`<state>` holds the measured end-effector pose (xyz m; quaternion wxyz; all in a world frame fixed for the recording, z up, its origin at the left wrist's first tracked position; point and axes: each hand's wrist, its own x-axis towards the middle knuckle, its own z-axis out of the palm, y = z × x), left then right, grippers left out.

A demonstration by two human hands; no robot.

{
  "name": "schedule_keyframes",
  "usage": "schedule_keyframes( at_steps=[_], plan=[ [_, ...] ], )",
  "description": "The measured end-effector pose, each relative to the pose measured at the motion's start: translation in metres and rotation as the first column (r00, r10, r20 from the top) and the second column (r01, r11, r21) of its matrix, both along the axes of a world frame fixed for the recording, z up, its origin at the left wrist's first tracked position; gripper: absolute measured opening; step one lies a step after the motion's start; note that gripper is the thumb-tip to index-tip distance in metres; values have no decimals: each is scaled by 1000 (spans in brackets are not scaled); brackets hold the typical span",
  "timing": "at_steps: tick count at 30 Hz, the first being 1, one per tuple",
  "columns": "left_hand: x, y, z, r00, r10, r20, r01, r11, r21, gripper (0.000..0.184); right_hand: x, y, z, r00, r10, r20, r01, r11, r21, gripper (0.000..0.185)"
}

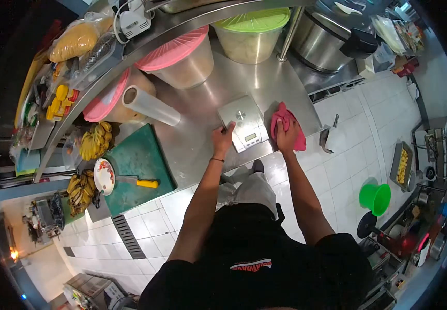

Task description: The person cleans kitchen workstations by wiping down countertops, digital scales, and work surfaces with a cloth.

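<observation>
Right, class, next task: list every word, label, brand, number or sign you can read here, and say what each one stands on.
Black shirt, red-and-white print: perhaps "AWAYDAYS", but too blurred to be sure.
Kitchen scale: marks on the display, too small to read.
White device on the shelf: small dark markings, unreadable.
Nothing else reads clearly.

A kitchen, seemingly a professional one: a broad stainless-steel worktop [197,165] bears a flat silver digital scale [241,116] and pink- and green-lidded translucent plastic tubs [190,64]; a yellow-handled steel knife [147,183] lies on a green rectangular cutting board [135,155], and a slotted drain grate [129,237] interrupts white floor tiles [153,222].
</observation>
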<state>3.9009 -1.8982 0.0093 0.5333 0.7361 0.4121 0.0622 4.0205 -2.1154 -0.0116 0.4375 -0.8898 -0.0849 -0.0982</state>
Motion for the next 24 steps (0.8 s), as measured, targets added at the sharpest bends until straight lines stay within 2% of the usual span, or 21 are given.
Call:
schedule_keyframes(
  at_steps=[2, 3, 4, 5, 6, 7, 8, 9, 10, 12, 13, 14, 15, 17, 18, 19, 20, 21, 22, 23, 24],
  plan=[
    [11, -8, 12, 993, 30, 117, -51, 983, 176, 46, 5, -1, 9, 1000, 14, -5, -14, 999, 47, 48],
    [14, -10, 10, 993, 36, 115, -56, 983, 173, 46, 6, -1, 13, 1000, 27, -12, -26, 995, 95, 47],
    [15, -9, -5, 981, 76, 177, -92, 992, 81, 43, 7, -2, 14, 999, 33, -14, -31, 995, 93, 47],
    [17, -9, -12, 964, 120, 236, -121, 993, -10, 40, 10, -2, 14, 999, 22, -49, -13, 985, 170, 45],
    [19, -8, -19, 963, 123, 238, -125, 992, -7, 40, 15, 1, 14, 996, 13, -83, 8, 969, 246, 43],
    [21, -9, -22, 946, 189, 263, -164, 980, -113, 34, 16, 5, 18, 996, 18, -85, 4, 969, 247, 43],
    [20, -12, -27, 925, 258, 278, -200, 955, -220, 29, 14, 12, 30, 999, 48, 24, -52, 978, 201, 41],
    [20, -14, -33, 925, 263, 273, -206, 953, -220, 29, 13, 19, 41, 988, 84, 132, -104, 983, 148, 38],
    [19, -17, -43, 888, 306, 342, -234, 943, -237, 23, 14, 24, 56, 988, 91, 126, -109, 983, 147, 38],
    [16, -22, -49, 846, 354, 399, -268, 929, -257, 18, 16, 35, 78, 886, 418, 202, -381, 903, -198, 39],
    [14, -24, -46, 836, 363, 410, -264, 923, -279, 14, 13, 41, 67, 859, 468, 206, -392, 862, -323, 35],
    [13, -26, -40, 827, 373, 421, -260, 917, -303, 12, 6, 46, 63, 858, 474, 198, -399, 858, -324, 35],
    [12, -28, -33, 826, 381, 415, -268, 914, -306, 12, -2, 49, 59, 798, 581, 157, -507, 789, -347, 35],
    [14, -26, -28, 769, 518, 376, -243, 780, -576, 14, -20, 51, 52, 684, 725, 77, -654, 657, -375, 36],
    [13, -23, -35, 767, 526, 368, -254, 775, -579, 14, -26, 46, 49, 678, 732, 68, -662, 649, -375, 36],
    [13, -16, -62, 803, 385, 454, -249, 910, -331, 17, -29, 41, 55, 648, 752, 117, -660, 632, -407, 36],
    [13, -15, -64, 839, 224, 496, -226, 972, -57, 20, -29, 36, 57, 614, 771, 167, -654, 616, -439, 37],
    [13, -16, -66, 832, 236, 502, -238, 969, -61, 20, -16, 33, 55, 633, 748, 199, -640, 650, -409, 35],
    [16, -21, -42, 824, 333, 459, -247, 939, -238, 21, 2, 36, 58, 618, 759, 204, -647, 639, -415, 35],
    [13, -28, -26, 820, 418, 391, -252, 877, -409, 23, 16, 38, 67, 719, 681, 141, -570, 693, -441, 33],
    [10, -32, -21, 817, 429, 386, -262, 872, -414, 23, 24, 42, 73, 808, 583, 81, -484, 736, -473, 31]
  ],
)
